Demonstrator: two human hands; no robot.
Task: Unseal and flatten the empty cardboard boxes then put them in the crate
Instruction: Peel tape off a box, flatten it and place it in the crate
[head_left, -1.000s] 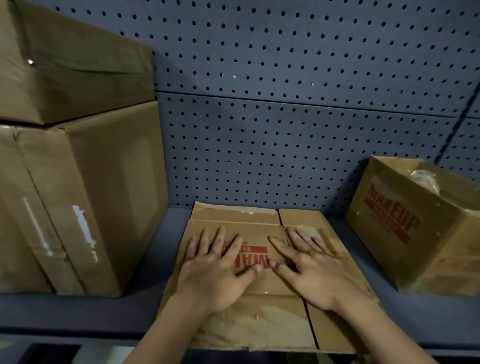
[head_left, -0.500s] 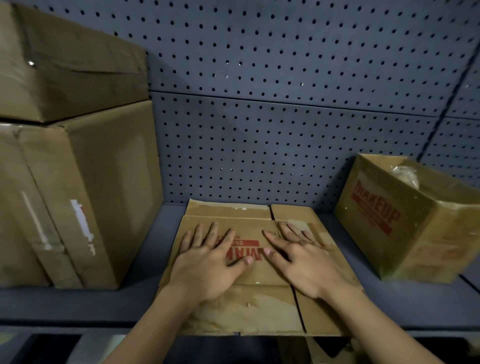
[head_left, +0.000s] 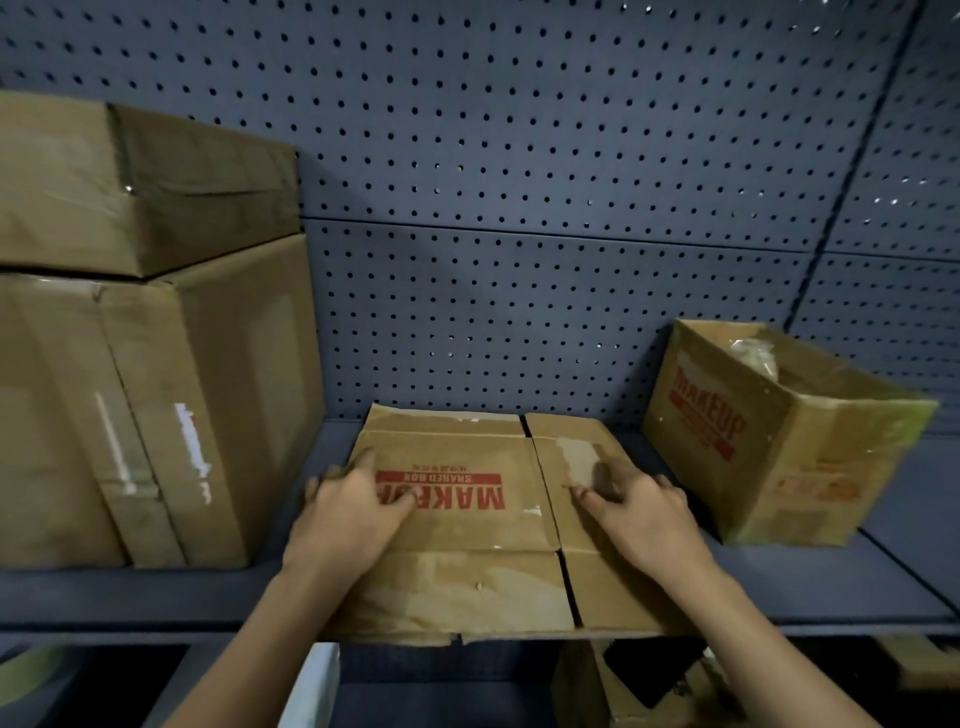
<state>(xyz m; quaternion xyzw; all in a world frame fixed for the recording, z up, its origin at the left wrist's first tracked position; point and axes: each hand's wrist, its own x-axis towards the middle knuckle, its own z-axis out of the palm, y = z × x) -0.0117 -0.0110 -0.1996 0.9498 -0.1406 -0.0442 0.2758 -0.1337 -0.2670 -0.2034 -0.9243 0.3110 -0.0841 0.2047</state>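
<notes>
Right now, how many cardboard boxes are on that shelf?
4. A flattened box lies in the centre, an open MAKEUP box stands at right, and a large box at left carries a second box. More cardboard shows below the shelf, partly hidden.

Grey shelf (head_left: 779, 587) carries flattened box (head_left: 467, 587), open box (head_left: 810, 467), large taped box (head_left: 182, 415)
</notes>
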